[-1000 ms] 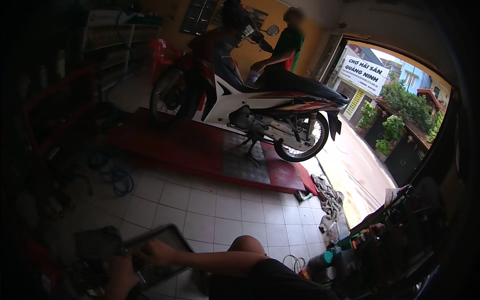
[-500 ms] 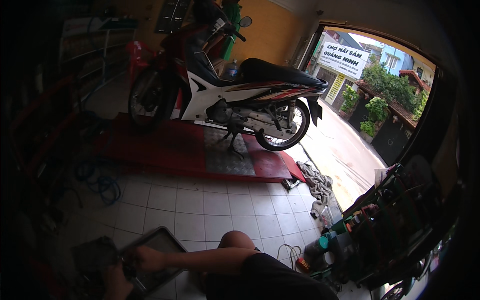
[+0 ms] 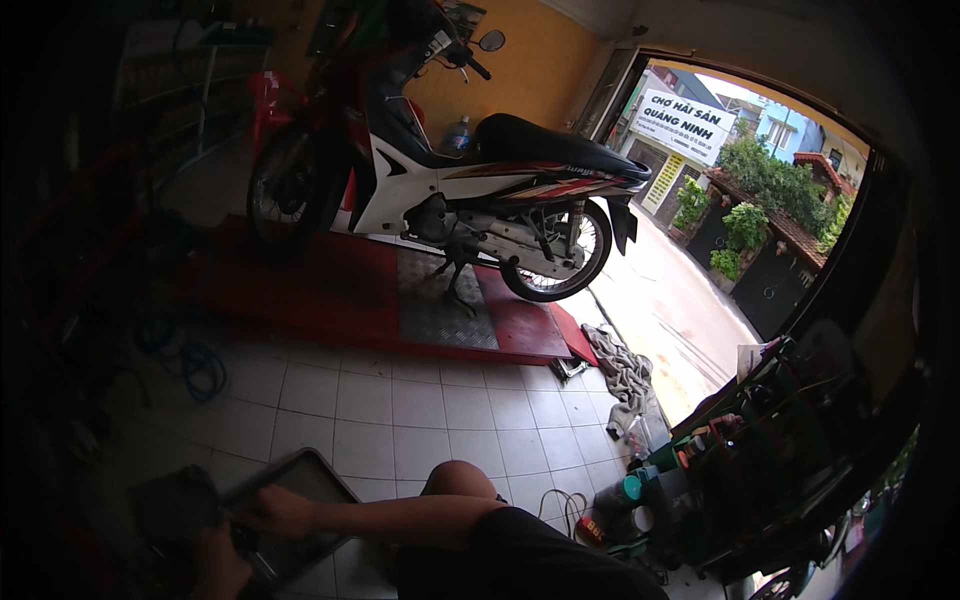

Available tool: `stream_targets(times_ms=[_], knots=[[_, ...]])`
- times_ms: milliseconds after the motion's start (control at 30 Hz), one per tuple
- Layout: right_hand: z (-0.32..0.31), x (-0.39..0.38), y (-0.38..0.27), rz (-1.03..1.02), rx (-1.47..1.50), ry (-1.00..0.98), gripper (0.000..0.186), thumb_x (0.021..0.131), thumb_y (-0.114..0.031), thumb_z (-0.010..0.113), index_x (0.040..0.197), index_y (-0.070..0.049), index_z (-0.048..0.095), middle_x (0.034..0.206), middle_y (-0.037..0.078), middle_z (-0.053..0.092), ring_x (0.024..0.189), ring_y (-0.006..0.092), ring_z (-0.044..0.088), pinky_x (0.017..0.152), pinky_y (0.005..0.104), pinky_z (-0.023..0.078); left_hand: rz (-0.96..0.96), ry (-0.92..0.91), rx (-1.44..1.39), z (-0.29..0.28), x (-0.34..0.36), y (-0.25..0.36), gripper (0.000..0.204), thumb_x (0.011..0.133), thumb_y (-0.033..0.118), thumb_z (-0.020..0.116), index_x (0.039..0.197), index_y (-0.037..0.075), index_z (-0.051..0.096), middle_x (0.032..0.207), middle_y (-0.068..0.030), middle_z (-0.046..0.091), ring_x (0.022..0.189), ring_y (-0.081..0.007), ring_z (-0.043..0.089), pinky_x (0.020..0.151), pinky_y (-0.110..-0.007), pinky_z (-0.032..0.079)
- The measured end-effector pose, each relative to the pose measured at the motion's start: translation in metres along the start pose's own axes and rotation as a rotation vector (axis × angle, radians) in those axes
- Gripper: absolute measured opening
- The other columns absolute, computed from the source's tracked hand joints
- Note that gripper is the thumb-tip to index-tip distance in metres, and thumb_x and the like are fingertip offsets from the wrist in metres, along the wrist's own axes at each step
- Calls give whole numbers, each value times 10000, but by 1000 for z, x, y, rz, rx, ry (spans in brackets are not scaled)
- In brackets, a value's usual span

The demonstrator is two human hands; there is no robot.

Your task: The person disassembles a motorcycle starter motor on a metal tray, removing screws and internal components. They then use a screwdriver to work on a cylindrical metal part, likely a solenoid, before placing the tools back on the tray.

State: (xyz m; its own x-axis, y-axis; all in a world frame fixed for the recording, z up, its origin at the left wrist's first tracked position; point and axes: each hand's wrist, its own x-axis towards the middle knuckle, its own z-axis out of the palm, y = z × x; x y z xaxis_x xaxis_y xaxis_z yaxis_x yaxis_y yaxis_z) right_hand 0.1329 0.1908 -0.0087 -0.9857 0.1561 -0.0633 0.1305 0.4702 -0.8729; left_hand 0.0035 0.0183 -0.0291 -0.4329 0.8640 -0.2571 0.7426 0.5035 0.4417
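Low at the left, my hands are close together over a dark shallow tray (image 3: 325, 474) on the floor. My right hand (image 3: 278, 511) is closed, its fingers curled above the tray. Just nearer and to its left, my left hand (image 3: 220, 562) is also closed, dim and partly lost in shadow. Whatever sits between the fingers is too dark to name. Beside the hands, left of the tray, lies a dark, blocky object (image 3: 172, 497) whose kind I cannot make out. My bent knee (image 3: 462, 480) is right of the tray.
A red and white motorbike (image 3: 400, 200) stands on a red lift platform (image 3: 330, 300). A grey rag (image 3: 622, 375) lies by the doorway. Bottles and a dark rack (image 3: 760, 450) crowd the right. A blue hose (image 3: 200, 370) coils at left. A red plastic chair (image 3: 263, 100) stands behind.
My right hand has shifted slightly; both hands stay over the tray's left side. The person in green behind the motorbike has moved left. The whole view has shifted a little.
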Motion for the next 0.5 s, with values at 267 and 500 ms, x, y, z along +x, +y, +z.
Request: stream_targets(times_ms=[267, 500], knots=[[16, 24, 18, 128, -66, -39, 277, 915, -196, 593, 1073, 16, 677, 1025, 244, 668, 986, 414, 656, 852, 445, 525, 37, 119, 85, -5, -6, -12, 635, 624, 25, 733, 1246, 37, 607, 921, -265, 657, 928, -469, 641, 827, -508, 525], [15, 5, 32, -140, 8, 119, 273, 924, -223, 607, 1011, 20, 693, 920, 247, 685, 910, 410, 681, 809, 459, 539, 43, 76, 79, -5, -5, 8, 648, 623, 26, 729, 1259, 44, 606, 920, -273, 654, 933, -464, 643, 830, -519, 526]])
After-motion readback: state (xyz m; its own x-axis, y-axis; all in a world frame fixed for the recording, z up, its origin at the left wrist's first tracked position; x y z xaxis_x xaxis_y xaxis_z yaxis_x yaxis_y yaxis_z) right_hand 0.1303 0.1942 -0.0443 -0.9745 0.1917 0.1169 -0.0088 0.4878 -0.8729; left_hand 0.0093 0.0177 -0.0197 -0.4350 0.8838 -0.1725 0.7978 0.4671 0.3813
